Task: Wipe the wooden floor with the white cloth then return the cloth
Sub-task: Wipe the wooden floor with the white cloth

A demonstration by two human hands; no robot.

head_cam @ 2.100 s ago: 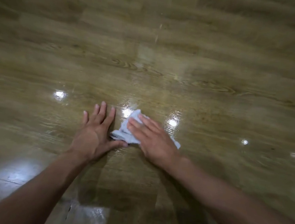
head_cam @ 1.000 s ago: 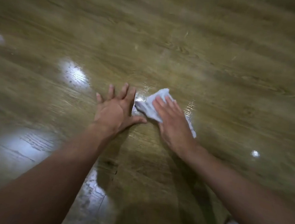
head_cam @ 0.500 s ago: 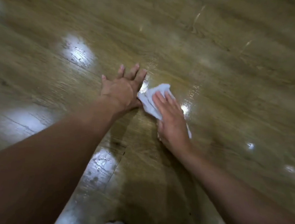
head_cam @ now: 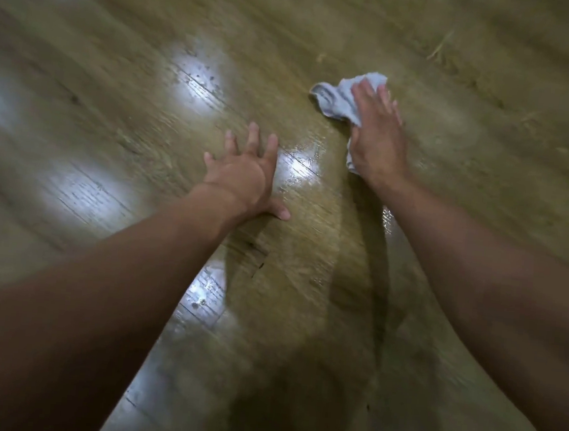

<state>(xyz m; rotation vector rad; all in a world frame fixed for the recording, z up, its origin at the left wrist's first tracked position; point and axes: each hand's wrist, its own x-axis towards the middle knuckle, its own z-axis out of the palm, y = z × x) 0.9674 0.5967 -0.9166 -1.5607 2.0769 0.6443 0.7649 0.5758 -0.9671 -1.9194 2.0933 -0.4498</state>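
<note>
The crumpled white cloth point(head_cam: 336, 98) should be pressed under the straight, close-set fingers of the right hand point(head_cam: 378, 137) and swept over the glossy brown wooden floor point(head_cam: 489, 137) beyond the spread fingers of the left hand point(head_cam: 245, 177).

Open floor point(head_cam: 465, 214) stretched far, left and right of the cloth point(head_cam: 336, 98); only the left hand point(head_cam: 241, 177), flat on it nearer-left, blocked passage.

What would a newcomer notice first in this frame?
The white cloth stands out upper right of centre, crumpled under the flat right hand that presses it to the wooden floor. Nearer the middle, the left hand rests spread on the boards, apart from the cloth. Bright glare patches shine on the glossy floor to its left.
</note>
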